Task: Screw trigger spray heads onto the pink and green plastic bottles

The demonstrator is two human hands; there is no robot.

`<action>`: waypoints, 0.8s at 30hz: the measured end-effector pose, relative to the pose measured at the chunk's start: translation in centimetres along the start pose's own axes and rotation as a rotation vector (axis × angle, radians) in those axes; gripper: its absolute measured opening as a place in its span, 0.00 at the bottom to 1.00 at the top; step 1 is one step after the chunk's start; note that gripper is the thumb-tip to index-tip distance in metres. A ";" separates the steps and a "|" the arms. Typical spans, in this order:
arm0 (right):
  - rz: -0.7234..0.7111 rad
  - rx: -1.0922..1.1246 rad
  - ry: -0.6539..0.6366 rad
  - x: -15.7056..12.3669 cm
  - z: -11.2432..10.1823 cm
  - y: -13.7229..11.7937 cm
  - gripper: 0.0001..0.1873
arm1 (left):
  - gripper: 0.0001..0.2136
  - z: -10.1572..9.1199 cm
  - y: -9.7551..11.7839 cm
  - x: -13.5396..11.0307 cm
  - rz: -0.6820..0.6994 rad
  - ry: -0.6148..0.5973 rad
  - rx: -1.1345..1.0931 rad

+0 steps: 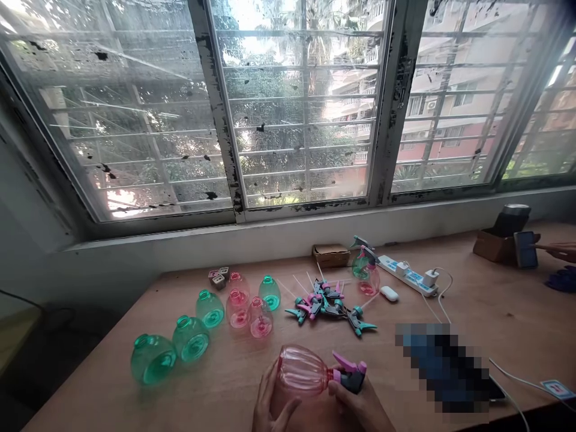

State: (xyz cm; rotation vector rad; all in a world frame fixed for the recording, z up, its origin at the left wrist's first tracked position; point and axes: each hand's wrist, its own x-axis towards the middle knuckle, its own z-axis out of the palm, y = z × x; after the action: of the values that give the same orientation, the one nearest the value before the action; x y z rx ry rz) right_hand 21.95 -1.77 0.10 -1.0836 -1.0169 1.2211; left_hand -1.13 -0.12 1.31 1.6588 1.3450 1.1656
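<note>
A clear pink spray bottle lies on its side between my hands, low over the front of the table. My left hand cups its base end, fingers behind and thumb in front. At the neck, my right hand is closed around the spray head, which has a dark body and a pink-purple trigger. The head sits against the bottle's neck; whether it is threaded tight I cannot tell. Beyond lies a pile of loose spray heads in teal, pink and grey, their thin tubes sticking out.
Open-necked green bottles and pink bottles stand at left. Two bottles with heads stand behind the pile. Further around are a cardboard box, a power strip, a white case and a pixelated device. Another person's hand shows far right.
</note>
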 end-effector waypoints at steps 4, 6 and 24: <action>-0.006 -0.049 -0.002 0.0 0.0 -0.3 0.28 | 0.29 0.5 -0.1 -0.1 -0.015 0.061 -0.056; 0.005 -0.079 0.027 -0.1 0.1 -0.5 0.30 | 0.30 0.9 0.1 -0.3 -0.033 0.105 -0.132; -0.005 -0.103 0.054 -0.3 0.5 -1.1 0.35 | 0.27 1.8 -0.6 -0.4 -0.079 0.142 -0.162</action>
State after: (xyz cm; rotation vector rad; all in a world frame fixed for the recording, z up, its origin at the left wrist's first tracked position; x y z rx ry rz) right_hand 21.64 -2.07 1.29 -1.1869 -1.0498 1.1395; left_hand 0.31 -0.28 0.03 1.4186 1.3512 1.3299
